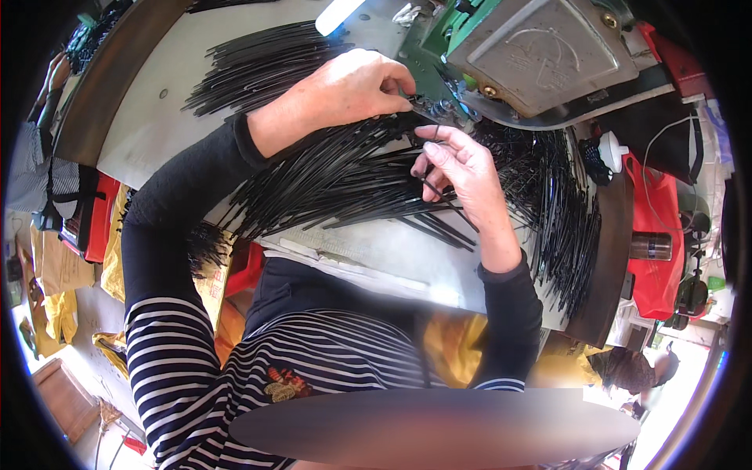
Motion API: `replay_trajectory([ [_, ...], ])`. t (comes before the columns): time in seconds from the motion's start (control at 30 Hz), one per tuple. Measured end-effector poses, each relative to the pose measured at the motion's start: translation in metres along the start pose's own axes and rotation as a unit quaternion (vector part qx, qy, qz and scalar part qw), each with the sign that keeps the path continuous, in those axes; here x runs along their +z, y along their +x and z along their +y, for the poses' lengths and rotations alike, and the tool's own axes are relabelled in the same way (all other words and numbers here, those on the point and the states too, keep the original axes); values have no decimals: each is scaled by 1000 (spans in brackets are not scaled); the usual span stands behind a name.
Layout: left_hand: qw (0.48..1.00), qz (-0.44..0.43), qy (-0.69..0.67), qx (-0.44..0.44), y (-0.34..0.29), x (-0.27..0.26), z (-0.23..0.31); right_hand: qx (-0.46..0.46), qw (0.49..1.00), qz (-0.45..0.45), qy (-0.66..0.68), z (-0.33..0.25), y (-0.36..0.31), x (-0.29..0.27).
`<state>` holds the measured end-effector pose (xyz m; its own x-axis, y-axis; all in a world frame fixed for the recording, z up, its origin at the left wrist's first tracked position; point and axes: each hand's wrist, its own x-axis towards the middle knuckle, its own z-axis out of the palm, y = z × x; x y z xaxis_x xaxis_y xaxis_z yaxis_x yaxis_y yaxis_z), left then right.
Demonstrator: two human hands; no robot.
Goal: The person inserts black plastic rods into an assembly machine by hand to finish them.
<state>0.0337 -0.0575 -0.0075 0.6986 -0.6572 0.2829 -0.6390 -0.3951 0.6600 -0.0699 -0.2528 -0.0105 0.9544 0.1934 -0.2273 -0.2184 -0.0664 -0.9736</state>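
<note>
My left hand (356,88) reaches over the heap of thin black strips (321,176) to the small metal parts (442,108) at the foot of a green machine (429,55). Its thumb and forefinger are brought together there; what lies between them is too small to make out. To its right, my right hand (468,174) is raised over the heap with its fingers curled. One thin black strip (450,205) runs from those fingers down past the wrist, and a dark end shows near the fingertips.
A second bundle of black strips (262,66) lies at the far left of the pale table (149,117). Another pile (560,211) spreads at the right, by the table's dark rim (607,258). The machine's grey metal cover (548,59) juts over the far right. A red bag (656,235) hangs beyond.
</note>
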Motion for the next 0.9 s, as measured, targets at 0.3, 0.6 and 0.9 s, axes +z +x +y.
replay_trajectory([
  [0.3,1000,6,-21,18,8,9,13,-5,1000,-1,-8,-1,0,-3],
  [0.6,999,33,-19,29,15,16,13,-26,999,31,5,-4,-1,-7],
  [0.9,999,30,-3,35,17,20,16,-22,999,32,15,-2,1,-9],
])
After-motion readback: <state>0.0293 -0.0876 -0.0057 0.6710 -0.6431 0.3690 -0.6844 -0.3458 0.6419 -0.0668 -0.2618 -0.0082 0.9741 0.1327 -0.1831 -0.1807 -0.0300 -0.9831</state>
